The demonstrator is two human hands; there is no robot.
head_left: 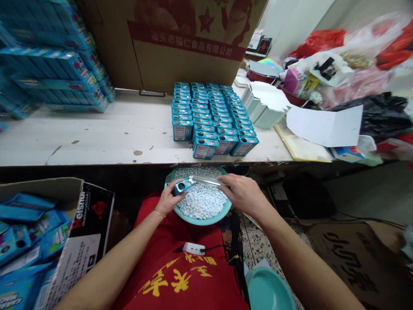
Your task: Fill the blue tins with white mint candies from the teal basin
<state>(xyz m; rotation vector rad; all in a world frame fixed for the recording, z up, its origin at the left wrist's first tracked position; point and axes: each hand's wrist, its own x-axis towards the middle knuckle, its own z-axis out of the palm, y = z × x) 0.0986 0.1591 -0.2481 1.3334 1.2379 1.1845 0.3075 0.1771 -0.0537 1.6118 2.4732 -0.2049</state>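
My left hand [169, 198] is wrapped round a small blue tin [183, 186], tilted over the left part of a teal basin [202, 221]. White pellets [206, 201] fill much of the basin. From the right, my right hand [240, 190] grips a clear, narrow scoop or tube [208, 180], its far end at the tin's opening with a few pellets there. On the white table behind the basin stand several rows of similar blue tins [205, 147], upright and close together.
Stacked blue boxes [64, 77] stand at the back left, beside a large cardboard carton [193, 64]. An open carton [93, 224] of blue packs is at lower left. White cards [266, 103] and plastic bags [361, 73] lie right. A teal bowl [269, 290] sits below.
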